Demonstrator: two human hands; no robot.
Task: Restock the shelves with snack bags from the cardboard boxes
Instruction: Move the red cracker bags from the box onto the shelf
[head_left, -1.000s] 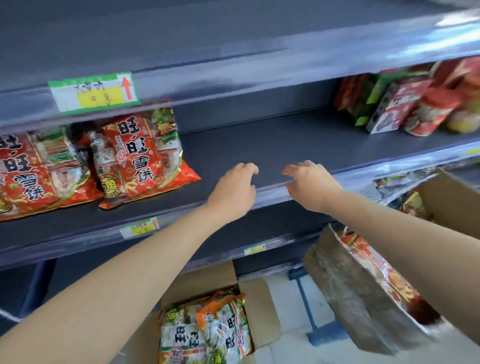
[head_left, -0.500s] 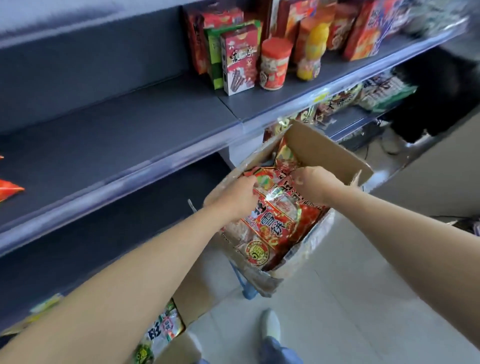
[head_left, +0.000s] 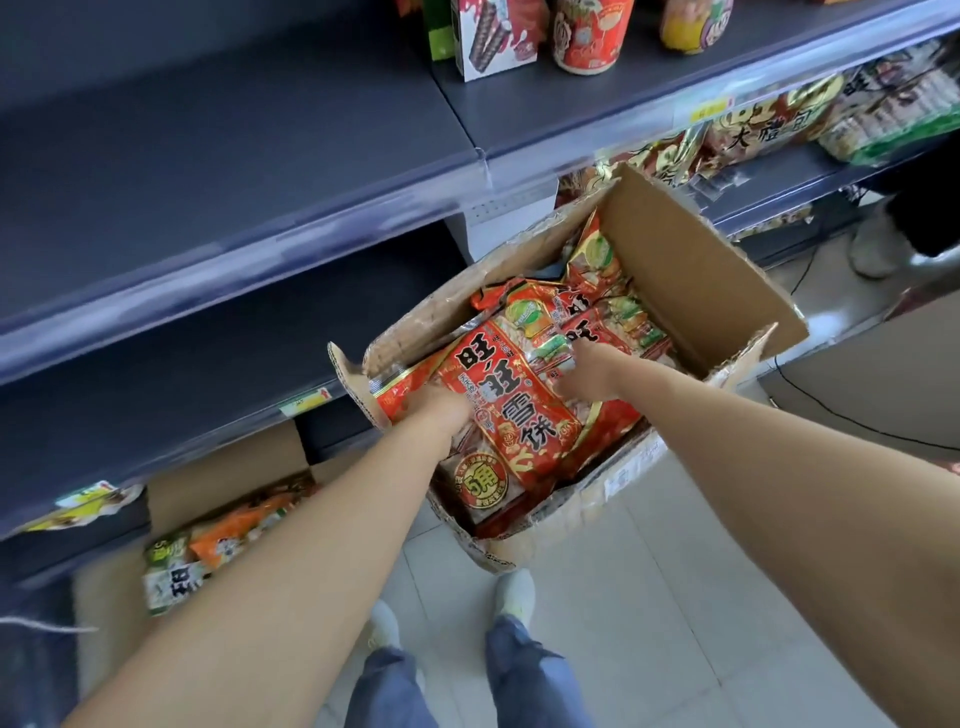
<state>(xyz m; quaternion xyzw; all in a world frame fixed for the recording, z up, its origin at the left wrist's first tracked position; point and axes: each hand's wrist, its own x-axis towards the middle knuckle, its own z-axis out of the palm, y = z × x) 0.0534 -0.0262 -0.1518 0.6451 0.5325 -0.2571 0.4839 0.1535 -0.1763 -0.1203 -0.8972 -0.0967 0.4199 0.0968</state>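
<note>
View from a head camera looking down at a person's two bare arms reaching into an open cardboard box (head_left: 691, 270) that stands beside dark store shelving, its torn flaps splayed out; what holds the box up is hidden. The box is packed with glossy snack bags, and the topmost, a large red snack bag (head_left: 514, 410) with bold Chinese lettering, lies slanted across the near half of the box. The left hand (head_left: 441, 415) grips the bag's left edge, its fingers tucked out of sight under the foil. The right hand (head_left: 587, 371) lies on the bag's right edge with fingers bent; whether it pinches the bag or only rests there cannot be told. Above and to the left, the middle shelf (head_left: 234, 156) shows a long bare stretch, likely where the bag belongs. At that shelf's far right end stand a snack carton (head_left: 493, 41) and a red cup (head_left: 587, 36). Near the lower left corner a second box (head_left: 228, 467) holds orange and green bags (head_left: 223, 540). White shoes (head_left: 514, 592) stand on pale floor tiles below. Risks from here: the slick foil could slip from a one-sided grip, the bag could snag on the torn flap near the left hand, a lift could drag neighbouring bags over the box's near edge, and squeezing hard would probably crush the brittle crackers inside.
</note>
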